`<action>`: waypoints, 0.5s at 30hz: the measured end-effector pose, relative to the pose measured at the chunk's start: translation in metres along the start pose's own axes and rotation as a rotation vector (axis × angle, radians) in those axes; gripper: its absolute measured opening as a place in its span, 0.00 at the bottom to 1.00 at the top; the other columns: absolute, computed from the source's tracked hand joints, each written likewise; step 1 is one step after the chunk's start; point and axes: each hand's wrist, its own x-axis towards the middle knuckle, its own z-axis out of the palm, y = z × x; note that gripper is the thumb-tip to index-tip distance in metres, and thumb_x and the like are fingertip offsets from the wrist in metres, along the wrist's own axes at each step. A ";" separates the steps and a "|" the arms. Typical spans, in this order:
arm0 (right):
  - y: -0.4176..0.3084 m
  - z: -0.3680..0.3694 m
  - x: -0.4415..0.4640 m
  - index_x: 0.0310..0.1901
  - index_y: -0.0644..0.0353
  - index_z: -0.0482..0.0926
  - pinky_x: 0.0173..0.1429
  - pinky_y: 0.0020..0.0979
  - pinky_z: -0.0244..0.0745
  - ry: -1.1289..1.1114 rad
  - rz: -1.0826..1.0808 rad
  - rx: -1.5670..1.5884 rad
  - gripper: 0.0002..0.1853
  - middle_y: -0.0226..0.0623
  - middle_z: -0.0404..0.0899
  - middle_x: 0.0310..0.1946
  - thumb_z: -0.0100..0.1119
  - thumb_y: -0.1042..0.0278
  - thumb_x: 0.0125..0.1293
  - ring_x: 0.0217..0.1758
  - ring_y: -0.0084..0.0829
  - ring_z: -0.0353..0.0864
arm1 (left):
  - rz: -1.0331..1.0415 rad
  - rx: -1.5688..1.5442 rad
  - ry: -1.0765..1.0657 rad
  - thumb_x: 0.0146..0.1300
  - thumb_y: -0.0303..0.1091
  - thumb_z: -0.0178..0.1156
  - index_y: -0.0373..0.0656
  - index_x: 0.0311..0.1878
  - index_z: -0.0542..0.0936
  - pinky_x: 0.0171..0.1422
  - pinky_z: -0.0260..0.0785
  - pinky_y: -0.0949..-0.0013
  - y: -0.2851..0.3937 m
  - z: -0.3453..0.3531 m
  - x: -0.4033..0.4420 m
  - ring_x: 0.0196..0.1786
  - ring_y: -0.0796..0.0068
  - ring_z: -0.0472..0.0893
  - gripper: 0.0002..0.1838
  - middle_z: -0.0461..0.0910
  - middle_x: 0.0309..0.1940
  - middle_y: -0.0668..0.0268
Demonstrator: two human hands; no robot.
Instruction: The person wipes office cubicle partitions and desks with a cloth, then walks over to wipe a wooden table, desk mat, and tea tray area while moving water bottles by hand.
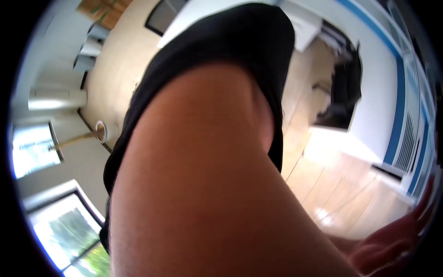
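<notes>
A bare arm (207, 175) fills the middle of the head view, very close to the camera, and comes out of a wide black sleeve (230, 37). The hand at this arm's end is not visible. Low at the right edge is a blurred hand (390, 247), which I take to be my right hand. Its fingers look stretched out, up along the dark rim of the picture. I make out nothing held in it. Whether its fingertips touch the pale structure at that edge, I cannot tell. My left hand is out of view.
Light wooden flooring (318, 180) lies below. A black office chair (344, 87) stands by a white and blue partition (394, 111) at the right. Leftward are a potted plant (105, 131), a window (69, 231), white cylinders (91, 47) and cardboard boxes (108, 14).
</notes>
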 end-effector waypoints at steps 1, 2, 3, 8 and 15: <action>0.020 -0.013 -0.011 0.74 0.53 0.48 0.51 0.43 0.72 0.005 0.031 -0.032 0.41 0.50 0.64 0.58 0.56 0.48 0.67 0.54 0.45 0.68 | 0.002 -0.008 -0.038 0.48 0.27 0.54 0.35 0.34 0.82 0.33 0.72 0.62 0.016 0.007 0.006 0.28 0.59 0.77 0.12 0.80 0.33 0.53; 0.042 -0.027 -0.020 0.73 0.53 0.49 0.51 0.43 0.72 0.004 0.061 -0.064 0.40 0.50 0.65 0.57 0.56 0.48 0.67 0.54 0.45 0.68 | 0.001 -0.020 -0.064 0.48 0.27 0.54 0.35 0.34 0.82 0.33 0.72 0.62 0.040 0.020 0.013 0.28 0.60 0.77 0.12 0.80 0.33 0.53; 0.062 -0.041 -0.028 0.73 0.53 0.49 0.51 0.43 0.72 0.011 0.079 -0.095 0.40 0.50 0.65 0.57 0.56 0.48 0.67 0.54 0.45 0.68 | 0.002 -0.025 -0.071 0.48 0.27 0.54 0.35 0.35 0.82 0.33 0.72 0.63 0.057 0.028 0.019 0.28 0.60 0.77 0.12 0.81 0.33 0.53; 0.134 -0.116 -0.058 0.71 0.54 0.51 0.51 0.42 0.72 -0.013 0.155 -0.273 0.38 0.50 0.66 0.56 0.56 0.50 0.67 0.54 0.44 0.69 | 0.016 -0.066 -0.139 0.48 0.27 0.54 0.34 0.35 0.83 0.32 0.72 0.63 0.107 0.060 0.044 0.27 0.61 0.78 0.13 0.81 0.32 0.53; 0.193 -0.173 -0.086 0.69 0.56 0.54 0.51 0.42 0.72 0.001 0.247 -0.495 0.35 0.49 0.68 0.55 0.55 0.53 0.67 0.53 0.44 0.70 | 0.015 -0.065 -0.249 0.48 0.26 0.53 0.34 0.35 0.84 0.30 0.72 0.64 0.152 0.105 0.080 0.25 0.62 0.78 0.13 0.82 0.31 0.54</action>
